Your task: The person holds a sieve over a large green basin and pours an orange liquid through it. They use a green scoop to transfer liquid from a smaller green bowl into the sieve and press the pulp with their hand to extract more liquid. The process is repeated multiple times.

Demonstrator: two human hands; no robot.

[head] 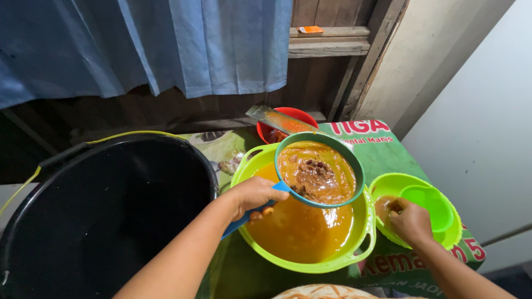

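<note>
Item one: my left hand [252,195], fingers curled tight round the blue handle of a teal strainer [320,170]. I hold the strainer just above the large lime-green basin [363,243], over its upper half; it carries brown pulp and seeds in orange liquid. Risk as I judge it: the load sits far out from my grip, so a slack wrist could tip pulp back into the strained orange liquid [299,230] below.

Item two: my right hand [411,221], fingers bunched and dipped into the smaller lime-green bowl [451,235]; whether they pinch anything I cannot tell. A green cup [428,204] lies inside that bowl, just beside my knuckles. Risk: this bowl sits near the table's right edge, and a press on its rim could flip it.

Item three: red bowl [296,115] behind, with a flat metal tool [271,117] across it. Black bucket [105,210] at left, close to my forearm. Risk: drips onto the printed green table cover [388,158].
</note>
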